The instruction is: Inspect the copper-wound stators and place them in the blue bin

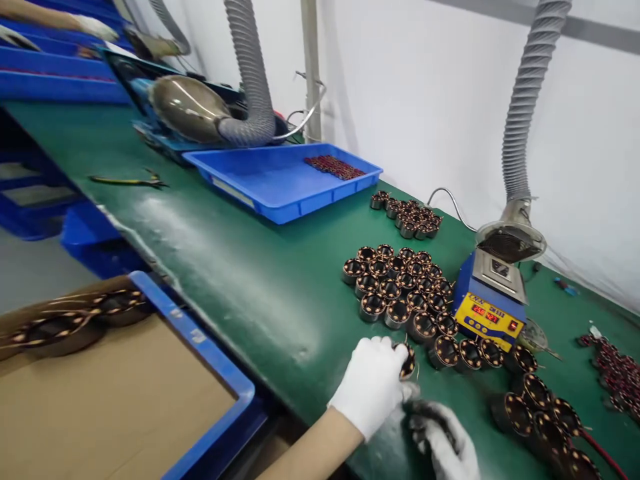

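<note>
My left hand [371,381], in a white glove, is closed around a copper-wound motor stator [409,363] just above the green bench top. Fine wire ends stick out from this stator. Close by on the lower right is my right hand [447,441], its glove blackened at the fingers. Those fingers are curled together, and whatever may be between them is hidden and blurred. Beyond my hands stands a packed group of similar stators [397,312]. More stators [549,427] sit to the right of my right hand.
A blue soldering pot [493,300] with a yellow display panel stands under an extraction hose [517,127]. Behind lies a blue tray [250,177] holding small red-and-dark parts. Pliers [129,181] rest at left. A cardboard-lined bin [200,337] is lower left. Another person's gloved hand [97,28] shows top left.
</note>
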`<state>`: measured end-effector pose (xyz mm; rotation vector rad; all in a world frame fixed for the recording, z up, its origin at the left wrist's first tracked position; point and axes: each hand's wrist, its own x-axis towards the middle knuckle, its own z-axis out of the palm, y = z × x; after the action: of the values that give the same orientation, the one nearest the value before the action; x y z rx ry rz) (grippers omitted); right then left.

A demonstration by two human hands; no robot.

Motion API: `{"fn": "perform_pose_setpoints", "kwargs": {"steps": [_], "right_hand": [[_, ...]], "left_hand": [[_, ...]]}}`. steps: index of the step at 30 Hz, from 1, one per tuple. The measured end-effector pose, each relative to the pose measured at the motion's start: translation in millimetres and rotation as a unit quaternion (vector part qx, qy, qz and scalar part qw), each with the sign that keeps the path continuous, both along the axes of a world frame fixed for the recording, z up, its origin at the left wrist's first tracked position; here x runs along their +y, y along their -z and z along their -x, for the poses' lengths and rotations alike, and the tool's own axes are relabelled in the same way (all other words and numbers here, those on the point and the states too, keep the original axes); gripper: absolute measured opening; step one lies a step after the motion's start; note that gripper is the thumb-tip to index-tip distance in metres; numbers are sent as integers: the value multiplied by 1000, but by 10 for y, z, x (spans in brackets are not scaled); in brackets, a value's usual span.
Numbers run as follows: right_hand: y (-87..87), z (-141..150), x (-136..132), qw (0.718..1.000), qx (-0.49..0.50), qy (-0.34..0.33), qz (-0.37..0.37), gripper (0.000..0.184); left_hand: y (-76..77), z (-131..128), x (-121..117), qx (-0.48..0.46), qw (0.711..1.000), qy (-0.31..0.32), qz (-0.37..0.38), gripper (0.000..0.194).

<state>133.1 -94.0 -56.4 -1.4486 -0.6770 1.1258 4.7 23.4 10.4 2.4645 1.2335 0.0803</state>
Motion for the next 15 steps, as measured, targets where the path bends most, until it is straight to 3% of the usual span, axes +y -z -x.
{"fn": "perform_pose_setpoints", "kwargs": {"steps": [3,5,7,9,11,13,15], "right_hand": [[-62,-107,11,991,101,85,-24,38],[-187,-102,44,992,102,66,-15,42],[-342,-69,81,996,82,23,2,41],[-469,-38,109,998,63,-13,11,37],[-518,-28,124,999,38,-23,14,31],[-483,-41,131,1000,4,-26,18,26],[-405,-63,132,999,-27,-29,18,23]], "left_hand": [[162,132,-170,-76,990,115,5,42],[252,210,-259,-171,967,185,17,63],[294,224,-314,-235,946,218,45,71],[302,163,-364,-230,953,185,63,66],[320,60,-435,-165,978,114,50,60],[382,-30,-523,-97,994,59,1,51],[477,-72,-602,-91,994,40,-51,42]]}}
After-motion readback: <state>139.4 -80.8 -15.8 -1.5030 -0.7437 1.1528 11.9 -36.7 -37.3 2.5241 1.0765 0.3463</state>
